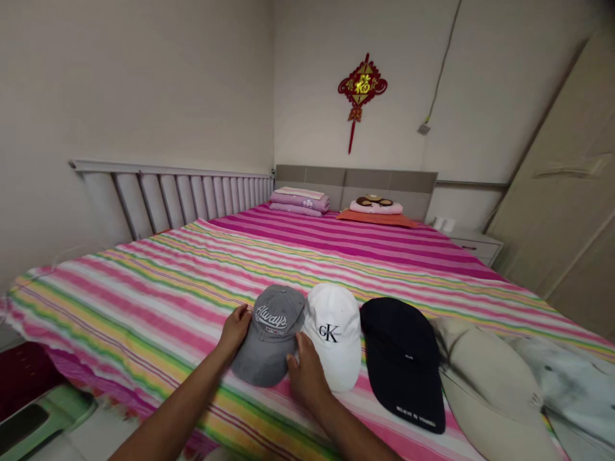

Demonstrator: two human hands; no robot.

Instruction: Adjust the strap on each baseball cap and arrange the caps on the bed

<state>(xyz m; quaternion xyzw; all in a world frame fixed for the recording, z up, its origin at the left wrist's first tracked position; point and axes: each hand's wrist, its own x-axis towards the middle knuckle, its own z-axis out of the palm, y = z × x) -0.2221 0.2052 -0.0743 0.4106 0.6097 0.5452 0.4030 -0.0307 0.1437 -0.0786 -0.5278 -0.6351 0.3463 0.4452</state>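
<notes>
A grey baseball cap (268, 351) with white "Always" lettering lies on the striped bedspread, its brim towards me. My left hand (234, 330) holds its left side with bent fingers. On its other side my right hand (307, 370) grips the edge, fingers at the crown and thumb by the brim. Right beside it sits a white cap (340, 307) with dark letters, close to my right fingers. Farther right come a black cap (396, 339) with small lettering on the brim, a beige cap (490, 365) and a pale blue-grey cap (571, 384), the last two blurred.
The bed's striped bedspread (158, 291) spreads under the caps. Folded purple bedding (300, 203) and a pink pillow (377, 208) lie by the headboard (360, 179). A radiator (187, 198) runs along the left wall. A green stool (45, 419) stands low at the left; a nightstand (475, 246) is at right.
</notes>
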